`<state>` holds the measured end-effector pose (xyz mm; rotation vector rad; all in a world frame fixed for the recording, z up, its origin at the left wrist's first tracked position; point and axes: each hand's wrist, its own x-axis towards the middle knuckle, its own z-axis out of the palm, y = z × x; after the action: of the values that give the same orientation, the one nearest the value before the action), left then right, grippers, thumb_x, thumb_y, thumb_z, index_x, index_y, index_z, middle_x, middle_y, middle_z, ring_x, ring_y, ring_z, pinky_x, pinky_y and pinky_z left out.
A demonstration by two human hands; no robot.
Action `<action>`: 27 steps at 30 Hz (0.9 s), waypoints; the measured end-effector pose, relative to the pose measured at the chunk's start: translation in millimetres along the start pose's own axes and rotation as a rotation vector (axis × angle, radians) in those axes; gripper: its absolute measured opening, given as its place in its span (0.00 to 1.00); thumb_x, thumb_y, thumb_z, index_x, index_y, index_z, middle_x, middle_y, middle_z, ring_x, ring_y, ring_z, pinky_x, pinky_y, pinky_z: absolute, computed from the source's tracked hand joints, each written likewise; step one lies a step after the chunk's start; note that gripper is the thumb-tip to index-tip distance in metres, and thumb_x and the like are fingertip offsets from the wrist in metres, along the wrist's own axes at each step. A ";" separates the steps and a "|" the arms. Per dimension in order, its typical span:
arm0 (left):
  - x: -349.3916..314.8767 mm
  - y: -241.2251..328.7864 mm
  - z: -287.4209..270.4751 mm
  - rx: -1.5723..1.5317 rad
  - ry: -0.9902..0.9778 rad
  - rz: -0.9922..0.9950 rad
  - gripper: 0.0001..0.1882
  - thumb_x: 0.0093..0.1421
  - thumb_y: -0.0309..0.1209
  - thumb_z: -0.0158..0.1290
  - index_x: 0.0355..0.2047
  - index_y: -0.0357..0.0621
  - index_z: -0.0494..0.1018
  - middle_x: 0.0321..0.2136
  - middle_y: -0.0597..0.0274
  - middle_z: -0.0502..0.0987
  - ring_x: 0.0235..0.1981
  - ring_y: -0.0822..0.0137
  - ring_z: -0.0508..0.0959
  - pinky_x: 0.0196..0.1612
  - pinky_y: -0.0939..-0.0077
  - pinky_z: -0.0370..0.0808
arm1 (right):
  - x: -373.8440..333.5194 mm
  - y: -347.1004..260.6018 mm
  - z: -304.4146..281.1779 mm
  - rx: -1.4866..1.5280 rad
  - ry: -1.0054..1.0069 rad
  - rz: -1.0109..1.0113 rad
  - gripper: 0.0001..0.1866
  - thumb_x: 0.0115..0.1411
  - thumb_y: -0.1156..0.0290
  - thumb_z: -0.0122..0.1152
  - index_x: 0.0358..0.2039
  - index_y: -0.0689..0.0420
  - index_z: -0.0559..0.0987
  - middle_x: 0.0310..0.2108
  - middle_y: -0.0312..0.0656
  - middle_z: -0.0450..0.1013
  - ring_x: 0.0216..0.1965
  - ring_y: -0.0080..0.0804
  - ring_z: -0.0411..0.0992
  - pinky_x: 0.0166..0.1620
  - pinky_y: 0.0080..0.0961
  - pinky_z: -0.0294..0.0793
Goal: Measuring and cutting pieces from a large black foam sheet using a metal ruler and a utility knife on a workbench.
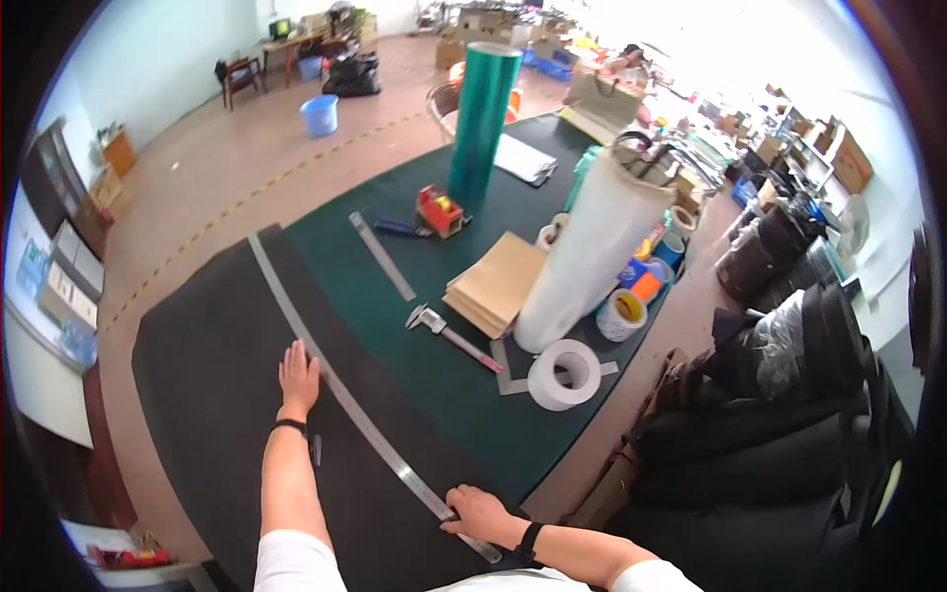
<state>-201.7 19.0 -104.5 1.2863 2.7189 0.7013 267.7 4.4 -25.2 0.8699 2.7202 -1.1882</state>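
Observation:
A long steel ruler (365,424) lies across a black sheet of material (212,395) spread over the near part of the green-topped table. My left hand (299,379) rests flat on the sheet beside the ruler's left edge, fingers stretched out and holding nothing. At the near end, my right hand (478,515) has its fingers curled over the ruler and thumb pressed by its edge. A small slim grey object (316,450) shows beside my left wrist; its kind is unclear.
On the green tabletop (395,340) lie a short ruler (383,257), calipers (454,337), a red tape dispenser (441,211), brown paper sheets (496,284) and a white tape roll (564,375). A green roll (483,123) and white roll (597,247) stand behind. Black material (760,454) is piled right.

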 end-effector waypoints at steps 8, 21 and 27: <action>-28.1 147.7 -7.6 -1.104 0.213 -0.220 0.33 0.76 0.47 0.44 0.75 0.46 0.55 0.64 0.56 0.69 0.59 0.62 0.72 0.59 0.63 0.70 | 17.4 -17.8 -37.6 0.618 -0.049 0.055 0.25 0.64 0.57 0.71 0.53 0.59 0.76 0.48 0.45 0.78 0.45 0.33 0.77 0.45 0.32 0.78; -89.5 308.8 -51.5 -1.454 0.002 -0.414 0.22 0.75 0.36 0.48 0.65 0.42 0.65 0.52 0.58 0.76 0.44 0.69 0.80 0.43 0.75 0.79 | 14.6 -70.7 -83.3 1.396 0.027 0.065 0.19 0.66 0.71 0.67 0.54 0.58 0.72 0.41 0.37 0.77 0.38 0.23 0.77 0.40 0.21 0.78; -93.5 304.5 -44.3 -1.213 0.039 -0.261 0.18 0.74 0.32 0.48 0.61 0.41 0.69 0.50 0.58 0.78 0.42 0.69 0.81 0.45 0.75 0.80 | 16.8 -63.8 -75.8 1.466 -0.054 0.147 0.17 0.66 0.69 0.68 0.51 0.58 0.72 0.38 0.37 0.76 0.35 0.25 0.78 0.36 0.22 0.79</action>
<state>68.3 100.2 50.2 0.5711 1.7206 1.8570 233.9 29.7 66.1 0.9353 1.2786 -2.9943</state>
